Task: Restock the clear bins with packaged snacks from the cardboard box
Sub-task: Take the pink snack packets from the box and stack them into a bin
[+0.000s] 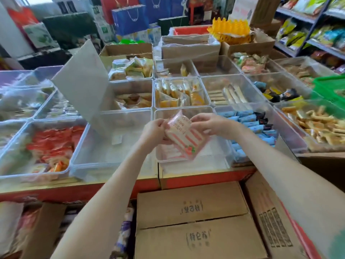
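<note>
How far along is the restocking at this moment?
Done: a few pink packets lie in the front-centre clear bin. In hand: the left hand and right hand hold one pink-striped packet over it. Left: that bin is mostly bare, the open-lidded bin beside it looks empty, and the cardboard box in front sits closed.

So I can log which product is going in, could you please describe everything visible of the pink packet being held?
The pink packet is a plastic wrapper, pink-and-white striped, with printed text and what looks like a strawberry near its lower end. It hangs tilted above a clear bin holding similar packets. The left hand pinches its left edge, the right hand its upper right edge.
</note>
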